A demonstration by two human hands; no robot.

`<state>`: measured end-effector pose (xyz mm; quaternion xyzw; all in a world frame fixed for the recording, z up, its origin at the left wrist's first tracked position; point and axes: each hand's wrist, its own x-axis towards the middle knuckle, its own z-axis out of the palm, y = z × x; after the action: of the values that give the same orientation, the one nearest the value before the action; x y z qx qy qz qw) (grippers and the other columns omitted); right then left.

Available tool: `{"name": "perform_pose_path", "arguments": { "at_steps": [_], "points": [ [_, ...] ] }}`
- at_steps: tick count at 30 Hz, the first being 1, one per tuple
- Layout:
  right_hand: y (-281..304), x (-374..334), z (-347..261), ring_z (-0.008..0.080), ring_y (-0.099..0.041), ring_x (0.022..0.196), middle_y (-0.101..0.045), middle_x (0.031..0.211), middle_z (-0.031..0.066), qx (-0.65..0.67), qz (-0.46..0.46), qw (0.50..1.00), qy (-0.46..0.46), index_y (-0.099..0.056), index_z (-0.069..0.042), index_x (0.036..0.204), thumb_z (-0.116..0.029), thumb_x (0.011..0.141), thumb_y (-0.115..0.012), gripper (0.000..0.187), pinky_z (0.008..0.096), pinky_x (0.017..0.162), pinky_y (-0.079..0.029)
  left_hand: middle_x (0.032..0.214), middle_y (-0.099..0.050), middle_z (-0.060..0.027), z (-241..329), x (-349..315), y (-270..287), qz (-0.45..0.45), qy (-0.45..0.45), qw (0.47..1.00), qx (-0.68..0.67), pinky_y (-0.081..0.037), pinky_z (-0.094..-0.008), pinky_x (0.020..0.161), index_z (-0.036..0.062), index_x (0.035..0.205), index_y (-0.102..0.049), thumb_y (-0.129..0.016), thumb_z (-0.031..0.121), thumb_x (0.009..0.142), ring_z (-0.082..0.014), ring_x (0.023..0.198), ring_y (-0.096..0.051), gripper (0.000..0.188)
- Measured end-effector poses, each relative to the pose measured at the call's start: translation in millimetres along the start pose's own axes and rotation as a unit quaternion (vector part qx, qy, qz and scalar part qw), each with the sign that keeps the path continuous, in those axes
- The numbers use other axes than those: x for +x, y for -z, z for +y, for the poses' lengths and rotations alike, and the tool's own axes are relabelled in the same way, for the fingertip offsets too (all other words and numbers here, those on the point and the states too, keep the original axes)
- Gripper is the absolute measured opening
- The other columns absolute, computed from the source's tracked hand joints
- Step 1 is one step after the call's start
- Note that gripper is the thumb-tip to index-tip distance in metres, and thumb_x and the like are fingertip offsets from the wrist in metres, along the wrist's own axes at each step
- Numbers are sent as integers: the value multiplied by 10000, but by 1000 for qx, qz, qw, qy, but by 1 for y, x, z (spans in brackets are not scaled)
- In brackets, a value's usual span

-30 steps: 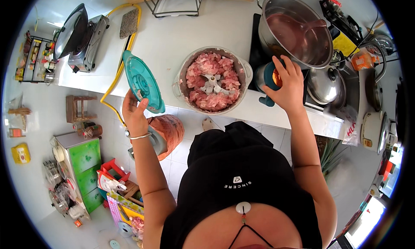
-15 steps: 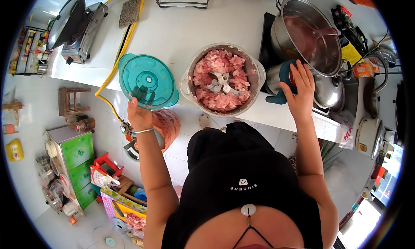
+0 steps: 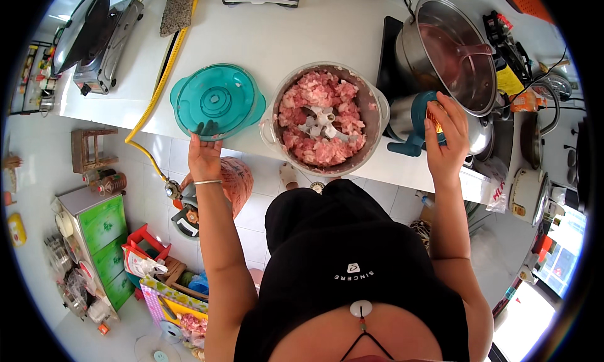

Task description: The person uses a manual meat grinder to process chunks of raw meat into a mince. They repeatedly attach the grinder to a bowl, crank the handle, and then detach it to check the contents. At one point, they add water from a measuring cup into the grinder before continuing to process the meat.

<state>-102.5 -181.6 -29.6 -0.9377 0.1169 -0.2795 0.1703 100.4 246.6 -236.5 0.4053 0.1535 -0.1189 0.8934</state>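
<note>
My left hand point(image 3: 204, 161) grips the near edge of a round teal lid point(image 3: 219, 101); its fingers show dimly through the translucent plastic beneath. Right of the lid, a round grey chopper bowl point(image 3: 272, 120) with two side handles stands on the counter. Pink minced meat point(image 3: 318, 90) rings the pale blades point(image 3: 322, 123) in its middle. My right hand point(image 3: 450, 135), its thumb and fingers apart, is over the top of a steel canister-like unit point(image 3: 402, 120) with a teal top and handle. A gold-orange patch shows by my thumb; whether my fingertips touch the unit is unclear.
A big steel pot point(image 3: 418, 60) with a ladle handle leaning inside stands at the back right. A yellow hose point(image 3: 154, 98) runs down past the counter's left end, near a portable stove point(image 3: 104, 54). Below the counter edge sits an orange-red gas cylinder point(image 3: 234, 183).
My left hand has shifted the lid slightly, and it looks more level. My right hand has moved right and its fingers have bent, uncovering more of the unit's teal top. The view has shifted a little.
</note>
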Motion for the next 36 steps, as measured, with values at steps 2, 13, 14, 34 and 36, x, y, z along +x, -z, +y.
{"name": "perform_pose_path", "arguments": {
  "at_steps": [2,13,14,34,36],
  "points": [
    [-3,0,-1,326,-562,1193,-638,1252,146,22,3,1000,-19,-715,-1,1061,7,843,-660,226,380,955,-491,1375,-533,-133,0,-2,-6,-15,10,1000,-21,-456,-446,1006,46,1336,-501,-536,381,1005,-299,1222,-530,473],
    [-1,3,3,313,-596,1144,-673,1185,135,12,29,999,-5,-724,2,1032,23,845,-648,203,379,975,-473,1337,-563,-139,1,-1,2,5,49,998,-41,-442,-466,1031,25,1297,-515,-472,495,1011,-297,1221,-537,551],
    [1,3,5,313,-600,1138,-675,1181,134,11,34,999,-8,-724,1,1032,23,844,-648,204,380,979,-469,1349,-555,-135,1,-3,-4,15,49,999,-18,-437,-468,1038,31,1315,-503,-474,494,1012,-296,1226,-534,554],
    [11,-36,36,259,-601,1088,-607,1251,135,89,97,972,-196,-631,-22,1218,-5,828,-692,395,347,916,-477,1385,-530,-104,-14,4,2,30,22,997,66,-408,-429,1075,42,1392,-453,-540,401,1014,-268,1228,-533,529],
    [11,-39,38,255,-602,1072,-614,1225,127,88,95,974,-186,-634,-23,1206,-3,828,-691,383,346,904,-481,1350,-548,-117,-15,3,0,32,18,996,80,-431,-418,1057,14,1371,-458,-555,392,1007,-254,1208,-545,533]
  ]
}}
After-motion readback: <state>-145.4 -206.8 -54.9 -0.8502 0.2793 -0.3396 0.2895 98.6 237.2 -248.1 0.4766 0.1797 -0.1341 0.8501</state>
